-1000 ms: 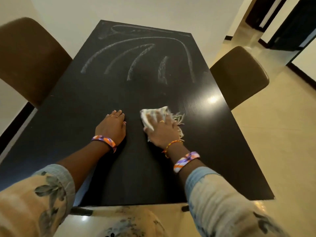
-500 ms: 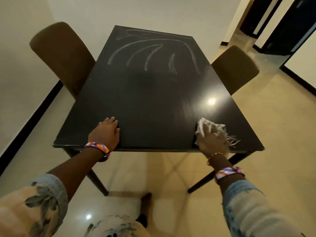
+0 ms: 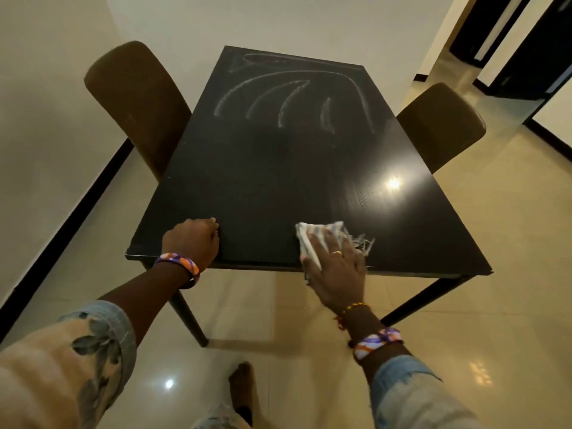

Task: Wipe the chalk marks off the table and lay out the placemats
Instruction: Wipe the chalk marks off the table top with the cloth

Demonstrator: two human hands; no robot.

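Note:
A black rectangular table (image 3: 266,181) stretches away from me. White curved chalk marks (image 3: 291,97) cover its far half; the near half looks dark and plain. My right hand (image 3: 335,267) lies flat on a white fringed cloth (image 3: 328,233) at the near edge, right of the middle, pressing it to the tabletop. My left hand (image 3: 193,241) rests on the near edge further left with its fingers curled down and holds nothing. No placemats are in view.
A brown upholstered chair (image 3: 139,103) stands at the table's left side and another brown chair (image 3: 439,125) at its right. A wall is close behind the far end. Glossy tiled floor (image 3: 510,258) lies to the right, with dark doorways (image 3: 526,41) beyond. My foot (image 3: 244,385) is below the table edge.
I have stepped back, so the table looks farther away. My right hand swept the cloth from mid-table to the near right edge, then left along it. My left hand slid back to the near edge.

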